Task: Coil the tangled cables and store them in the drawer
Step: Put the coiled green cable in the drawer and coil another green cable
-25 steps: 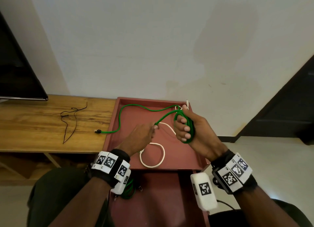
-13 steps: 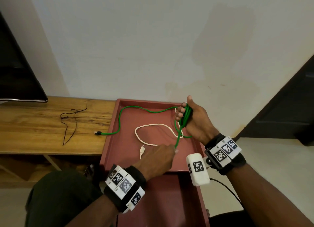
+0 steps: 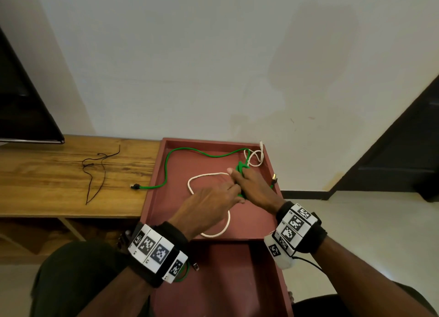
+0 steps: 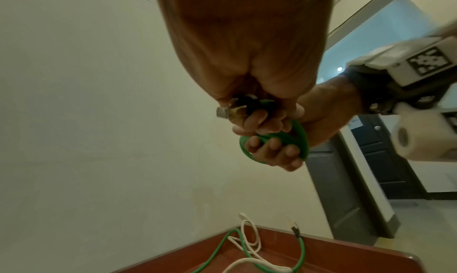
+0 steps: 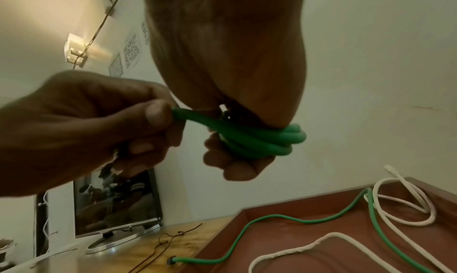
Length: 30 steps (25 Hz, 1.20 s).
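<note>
A green cable [image 3: 166, 171] runs from its black plug [image 3: 135, 186] on the wooden table across the red tray top [image 3: 152, 198] to my right hand [image 3: 238, 174]. Several turns of it are wound round that hand's fingers, seen as a coil [image 5: 259, 138] in the right wrist view. My left hand [image 3: 236, 194] pinches the green cable [image 5: 188, 115] right beside the coil. The cable's other plug [image 3: 274, 177] sticks out past my right hand near the tray's right edge. A white cable [image 3: 204, 175] lies in loose loops on the tray, partly under both hands.
An open red drawer [image 3: 237, 281] lies below the tray's front edge, with a green coil [image 3: 184, 275] in it half hidden by my left wristband. A thin dark cord [image 3: 95, 171] lies on the wooden table [image 3: 47, 198]. A screen [image 3: 21, 107] stands far left.
My left hand drew the green cable down toward the tray's front, then came back up to my right hand. My right hand dropped lower and turned palm down.
</note>
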Tool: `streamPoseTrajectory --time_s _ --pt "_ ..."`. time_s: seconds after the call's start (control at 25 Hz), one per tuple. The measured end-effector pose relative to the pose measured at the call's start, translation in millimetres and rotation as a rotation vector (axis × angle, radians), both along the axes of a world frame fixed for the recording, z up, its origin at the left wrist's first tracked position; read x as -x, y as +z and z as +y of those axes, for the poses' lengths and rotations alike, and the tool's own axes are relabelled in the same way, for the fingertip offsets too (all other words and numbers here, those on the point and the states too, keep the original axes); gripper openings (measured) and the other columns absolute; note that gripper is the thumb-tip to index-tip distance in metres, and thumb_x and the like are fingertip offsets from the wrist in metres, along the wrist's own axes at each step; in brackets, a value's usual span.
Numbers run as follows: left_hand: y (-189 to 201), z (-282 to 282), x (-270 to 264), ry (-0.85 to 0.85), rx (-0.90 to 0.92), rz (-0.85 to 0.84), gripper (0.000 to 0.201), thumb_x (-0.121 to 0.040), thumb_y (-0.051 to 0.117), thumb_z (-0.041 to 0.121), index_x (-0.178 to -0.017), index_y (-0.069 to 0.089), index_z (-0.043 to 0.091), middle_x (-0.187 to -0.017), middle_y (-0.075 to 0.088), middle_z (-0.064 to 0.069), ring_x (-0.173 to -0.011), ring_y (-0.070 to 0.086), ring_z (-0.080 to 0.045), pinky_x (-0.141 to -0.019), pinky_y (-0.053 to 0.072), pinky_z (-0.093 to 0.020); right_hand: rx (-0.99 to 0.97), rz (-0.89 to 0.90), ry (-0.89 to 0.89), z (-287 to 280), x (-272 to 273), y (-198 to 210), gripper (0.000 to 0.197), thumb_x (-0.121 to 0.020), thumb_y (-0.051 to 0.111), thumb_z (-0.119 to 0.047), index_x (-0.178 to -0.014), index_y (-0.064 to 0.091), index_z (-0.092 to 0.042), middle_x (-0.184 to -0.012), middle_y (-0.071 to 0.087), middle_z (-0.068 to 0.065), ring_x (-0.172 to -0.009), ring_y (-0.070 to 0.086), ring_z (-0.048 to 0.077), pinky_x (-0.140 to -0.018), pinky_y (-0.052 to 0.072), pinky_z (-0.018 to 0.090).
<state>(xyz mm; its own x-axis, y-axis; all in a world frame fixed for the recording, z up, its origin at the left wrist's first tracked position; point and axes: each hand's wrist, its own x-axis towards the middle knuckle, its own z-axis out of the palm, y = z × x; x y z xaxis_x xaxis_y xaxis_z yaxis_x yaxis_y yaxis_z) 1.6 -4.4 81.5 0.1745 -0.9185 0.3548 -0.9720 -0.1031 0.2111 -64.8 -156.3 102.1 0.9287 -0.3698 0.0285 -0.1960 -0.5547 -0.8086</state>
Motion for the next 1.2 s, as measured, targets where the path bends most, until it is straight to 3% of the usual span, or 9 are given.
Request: streamPoseTrajectory --time_s 0.08,0.28,0.44,0.52,0.6,0.76,0.92,1.08,1.2 --pt "9.0 5.8 -8.8 0.013 0.072 -0.01 0.018 -0.099 0.041 0.03 -0.102 0.057 0.023 -0.099 0.058 0.001 -0.081 0.061 -0.018 -0.064 0.053 -0.037 -0.02 0.033 0.062 5.7 3.3 1.0 0.057 -0.106 0.039 -0.04 -0.069 0.05 0.002 -0.052 0.051 0.013 -0.045 0.049 0.021 -0.052 0.043 0.035" --pt "19.7 12.6 -12.2 0.124 0.125 0.143 0.019 -0.099 0.042 0.037 -0.1 0.05 0.02 -0.098 0.051 0.005 -0.075 0.057 -0.018 -0.062 0.049 -0.036 -0.166 0.141 0.078 21.6 10.2 17.9 0.07 -0.1 0.021 -0.065 -0.07 0.05 -0.009 -0.056 0.05 0.01 -0.039 0.04 0.016 -0.041 0.034 0.025" --pt "24.8 10.9 -12.6 0.106 0.183 0.397 0.02 -0.099 0.05 0.033 -0.112 0.054 0.019 -0.113 0.061 0.006 -0.093 0.062 -0.014 -0.081 0.051 -0.034 -0.424 0.287 0.115 26.7 15.9 27.7 0.082 -0.087 0.011 -0.083 -0.06 0.047 -0.014 -0.049 0.038 0.001 -0.038 0.028 0.013 -0.041 0.023 0.022" --pt "25.7 10.6 -13.0 0.035 0.22 0.487 0.007 -0.099 0.054 0.029 -0.103 0.057 0.024 -0.098 0.063 0.014 -0.085 0.06 -0.005 -0.077 0.049 -0.031 -0.547 0.332 0.164 24.9 19.6 32.4 0.085 -0.085 0.012 -0.086 -0.058 0.048 -0.014 -0.048 0.033 0.0 -0.036 0.023 0.011 -0.039 0.019 0.02" --pt "23.0 9.9 -13.3 -0.011 0.207 0.467 0.018 -0.101 0.05 0.028 -0.086 0.054 0.038 -0.079 0.058 0.021 -0.076 0.055 0.002 -0.07 0.043 -0.02 -0.64 0.398 0.233 17.8 23.2 34.5 0.092 -0.082 0.013 -0.09 -0.062 0.055 -0.009 -0.047 0.032 0.001 -0.034 0.024 0.01 -0.037 0.019 0.019" --pt "10.6 2.2 -12.2 0.104 0.195 0.445 0.028 -0.102 0.038 0.036 -0.086 0.057 0.024 -0.069 0.055 0.012 -0.064 0.052 -0.007 -0.063 0.04 -0.029 -0.623 0.38 0.239 12.9 24.8 38.4 0.097 -0.088 0.028 -0.082 -0.081 0.068 0.007 -0.047 0.041 0.004 -0.031 0.031 0.01 -0.035 0.024 0.017" --pt "-0.4 -4.2 -7.4 0.198 0.217 0.372 0.039 -0.103 0.029 0.042 -0.087 0.056 0.019 -0.07 0.055 0.008 -0.064 0.05 -0.012 -0.064 0.042 -0.035 -0.442 0.138 -0.005 12.0 23.8 37.1 0.072 -0.092 0.054 -0.064 -0.064 0.067 0.001 -0.045 0.051 0.011 -0.029 0.037 0.016 -0.036 0.028 0.02" --pt "-0.5 -10.4 2.3 0.199 0.237 0.678 0.057 -0.1 0.026 0.058 -0.091 0.065 0.018 -0.081 0.066 0.005 -0.075 0.063 -0.014 -0.074 0.052 -0.042 -0.384 0.061 -0.074 6.3 25.0 30.2 0.07 -0.094 0.056 -0.057 -0.061 0.066 0.004 -0.046 0.052 0.013 -0.027 0.031 0.015 -0.035 0.022 0.016" --pt "2.1 -12.0 3.8 0.139 0.196 0.908 0.057 -0.092 0.043 0.066 -0.093 0.066 0.013 -0.077 0.069 0.003 -0.067 0.067 -0.019 -0.064 0.059 -0.044 -0.45 0.089 -0.076 0.5 26.8 27.3 0.079 -0.095 0.053 -0.06 -0.075 0.063 0.016 -0.046 0.05 0.01 -0.028 0.028 0.012 -0.037 0.018 0.016"
